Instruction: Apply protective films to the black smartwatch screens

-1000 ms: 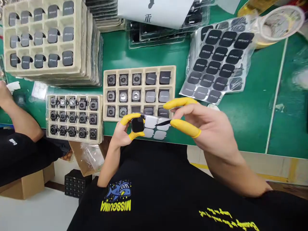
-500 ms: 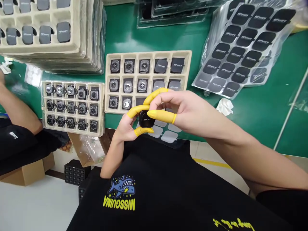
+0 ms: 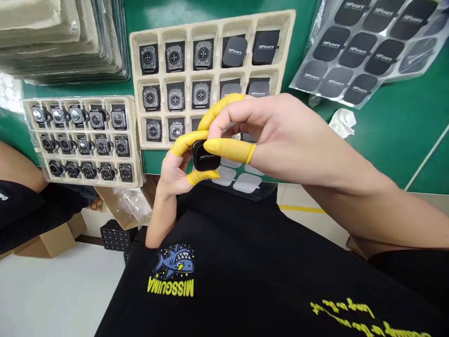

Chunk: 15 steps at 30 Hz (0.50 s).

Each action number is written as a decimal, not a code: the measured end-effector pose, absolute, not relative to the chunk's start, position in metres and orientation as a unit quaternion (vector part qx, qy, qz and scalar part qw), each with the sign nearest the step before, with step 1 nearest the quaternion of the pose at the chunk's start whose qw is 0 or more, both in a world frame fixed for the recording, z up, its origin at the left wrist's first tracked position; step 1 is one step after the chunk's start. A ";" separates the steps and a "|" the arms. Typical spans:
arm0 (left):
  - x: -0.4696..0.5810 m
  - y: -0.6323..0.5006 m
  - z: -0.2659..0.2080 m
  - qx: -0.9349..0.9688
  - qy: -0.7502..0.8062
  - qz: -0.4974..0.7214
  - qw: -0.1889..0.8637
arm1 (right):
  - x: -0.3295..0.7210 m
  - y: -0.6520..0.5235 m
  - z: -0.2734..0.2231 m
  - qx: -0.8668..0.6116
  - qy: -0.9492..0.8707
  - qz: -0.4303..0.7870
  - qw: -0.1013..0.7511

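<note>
Green bench (image 3: 396, 126) carries a pale tray (image 3: 157, 146), before which the left hand (image 3: 177, 171) has its grip closed on a black watch (image 3: 203, 161), the right hand (image 3: 277, 135) overlapping it, that grip's state unclear.

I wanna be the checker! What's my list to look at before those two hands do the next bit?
1. Left hand has the black watch gripped: ok, fingers above, thumb below.
2. Yellow finger covers on: ok, both hands wear some.
3. Whole watch front showing: not ok, the right thumb hides part.
4. Right hand pinching something: cannot tell, its fingertips are partly hidden.
5. HiFuture sheet apart from the hands: ok, it lies farther back on the right.
6. No litter beside the right arm: not ok, crumpled tissue there.
</note>
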<state>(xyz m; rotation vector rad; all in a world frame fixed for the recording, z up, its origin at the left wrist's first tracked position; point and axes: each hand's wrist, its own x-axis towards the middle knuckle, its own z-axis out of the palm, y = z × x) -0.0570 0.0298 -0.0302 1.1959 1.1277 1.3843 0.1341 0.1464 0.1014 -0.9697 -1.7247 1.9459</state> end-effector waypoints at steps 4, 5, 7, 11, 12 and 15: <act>-0.058 0.030 -0.031 0.499 0.451 0.569 0.473 | 0.134 0.147 0.100 -0.340 -0.617 0.685 0.186; -0.058 0.031 -0.030 0.503 0.450 0.568 0.470 | 0.134 0.147 0.100 -0.339 -0.616 0.686 0.186; -0.059 0.031 -0.030 0.514 0.447 0.566 0.464 | 0.134 0.147 0.099 -0.336 -0.615 0.688 0.188; -0.059 0.031 -0.031 0.519 0.436 0.571 0.464 | 0.135 0.147 0.097 -0.336 -0.619 0.685 0.187; -0.059 0.030 -0.032 0.516 0.434 0.573 0.466 | 0.135 0.147 0.098 -0.338 -0.621 0.682 0.186; -0.059 0.029 -0.033 0.516 0.439 0.567 0.468 | 0.135 0.147 0.100 -0.341 -0.627 0.677 0.181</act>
